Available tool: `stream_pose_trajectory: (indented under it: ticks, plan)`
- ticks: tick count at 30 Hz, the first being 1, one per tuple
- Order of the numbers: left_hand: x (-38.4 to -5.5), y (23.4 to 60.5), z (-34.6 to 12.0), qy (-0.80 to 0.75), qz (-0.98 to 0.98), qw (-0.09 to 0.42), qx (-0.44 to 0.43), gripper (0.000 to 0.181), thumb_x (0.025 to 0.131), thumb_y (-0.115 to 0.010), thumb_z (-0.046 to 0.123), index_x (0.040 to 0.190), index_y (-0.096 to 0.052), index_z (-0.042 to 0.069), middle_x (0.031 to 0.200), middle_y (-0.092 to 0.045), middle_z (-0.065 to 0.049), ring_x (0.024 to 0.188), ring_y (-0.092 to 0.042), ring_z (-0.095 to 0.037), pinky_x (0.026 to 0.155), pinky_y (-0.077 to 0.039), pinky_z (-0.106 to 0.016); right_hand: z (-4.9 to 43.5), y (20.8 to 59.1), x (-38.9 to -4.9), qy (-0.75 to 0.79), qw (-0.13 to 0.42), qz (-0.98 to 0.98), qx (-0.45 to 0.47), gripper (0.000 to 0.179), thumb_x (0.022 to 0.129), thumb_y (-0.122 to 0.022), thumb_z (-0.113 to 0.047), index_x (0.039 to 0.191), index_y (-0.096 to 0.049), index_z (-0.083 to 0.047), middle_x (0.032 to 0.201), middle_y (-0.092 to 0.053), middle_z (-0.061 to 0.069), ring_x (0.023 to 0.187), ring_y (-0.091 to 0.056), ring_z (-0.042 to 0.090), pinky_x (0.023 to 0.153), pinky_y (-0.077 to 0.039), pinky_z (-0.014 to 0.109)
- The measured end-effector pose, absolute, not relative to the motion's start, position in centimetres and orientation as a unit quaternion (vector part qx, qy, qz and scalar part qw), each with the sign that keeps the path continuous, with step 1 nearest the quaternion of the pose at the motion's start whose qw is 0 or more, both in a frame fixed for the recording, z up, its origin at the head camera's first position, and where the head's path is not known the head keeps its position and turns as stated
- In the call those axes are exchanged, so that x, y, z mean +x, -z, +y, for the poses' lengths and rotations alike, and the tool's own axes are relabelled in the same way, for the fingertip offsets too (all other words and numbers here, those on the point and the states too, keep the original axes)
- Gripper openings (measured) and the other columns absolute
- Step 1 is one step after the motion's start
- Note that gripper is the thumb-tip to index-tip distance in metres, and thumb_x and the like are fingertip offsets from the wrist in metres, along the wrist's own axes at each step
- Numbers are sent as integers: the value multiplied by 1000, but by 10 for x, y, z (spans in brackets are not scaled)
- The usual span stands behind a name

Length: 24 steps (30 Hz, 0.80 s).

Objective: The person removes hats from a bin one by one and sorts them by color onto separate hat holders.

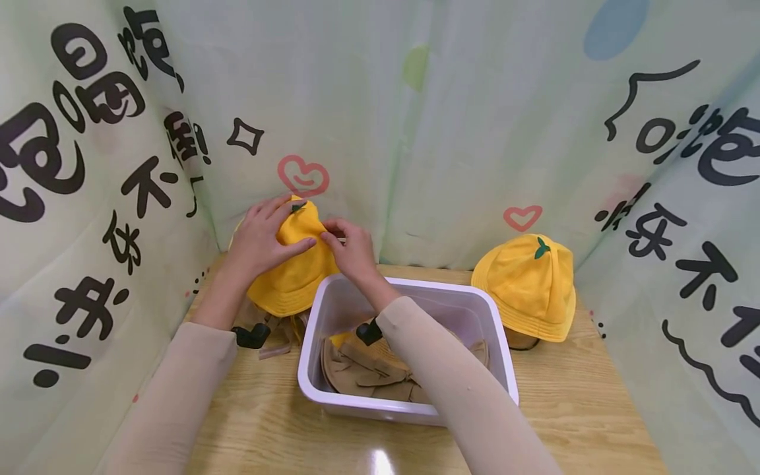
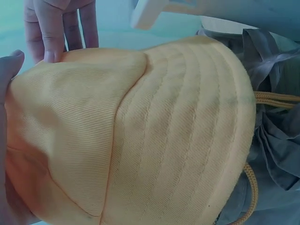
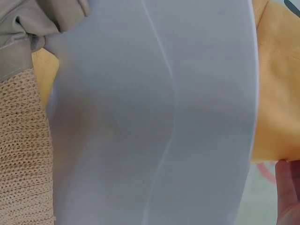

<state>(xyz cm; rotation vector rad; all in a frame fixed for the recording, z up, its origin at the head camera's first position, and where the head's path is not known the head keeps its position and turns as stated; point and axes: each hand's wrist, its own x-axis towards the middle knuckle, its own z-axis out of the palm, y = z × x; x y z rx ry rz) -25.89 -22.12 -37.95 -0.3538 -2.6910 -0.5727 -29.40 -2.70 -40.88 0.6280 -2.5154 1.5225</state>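
Observation:
A yellow bucket hat (image 1: 297,280) with a small green sprout on its crown stands at the back left, beside a bin. My left hand (image 1: 261,241) lies spread on the left of the crown, with its thumb reaching across the front. At the crown's right side, my right hand (image 1: 353,247) pinches the fabric between thumb and fingers. In the left wrist view the hat's stitched brim (image 2: 187,131) faces the camera, and the right hand's fingers (image 2: 50,35) meet the edge of the crown. Brown fabric (image 2: 276,150) with a bow and yellow cords shows under the brim.
A pale lilac plastic bin (image 1: 410,412) stands mid-table, holding brown hats (image 1: 368,376) and a bit of yellow fabric. Another yellow sprout hat (image 1: 522,284) rests at the right, over something brown. Printed curtains (image 1: 451,145) enclose the wooden table (image 1: 267,415) at back and sides.

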Motion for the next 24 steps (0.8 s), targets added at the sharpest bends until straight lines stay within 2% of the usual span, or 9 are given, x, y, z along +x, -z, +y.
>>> stream_pose_trajectory:
  ticks: [10, 16, 24]
  plan:
    - [-262, 382, -226, 194, -961, 162, -115, 80, 85, -68, 59, 143, -51, 7, 156, -41, -11, 136, -37, -44, 110, -34, -62, -31, 414, -298, -505, 69, -835, 208, 22, 96, -66, -18, 115, -72, -8, 107, -73, 5, 98, -68, 18, 86, -57, 26]
    - [-262, 385, -228, 193, -963, 151, -112, 81, 83, -71, 58, 141, -52, 5, 154, -42, -15, 140, -34, -43, 111, -32, -61, -31, 417, -298, -502, 58, -838, 204, 22, 97, -65, -18, 115, -72, -9, 107, -73, 4, 99, -68, 17, 87, -56, 26]
    - [-261, 391, -231, 191, -963, 147, -117, 83, 81, -74, 58, 139, -54, 2, 154, -43, -15, 143, -31, -41, 115, -28, -59, -31, 423, -297, -492, 48, -846, 202, 23, 97, -64, -19, 117, -72, -10, 108, -72, 3, 100, -67, 16, 88, -55, 26]
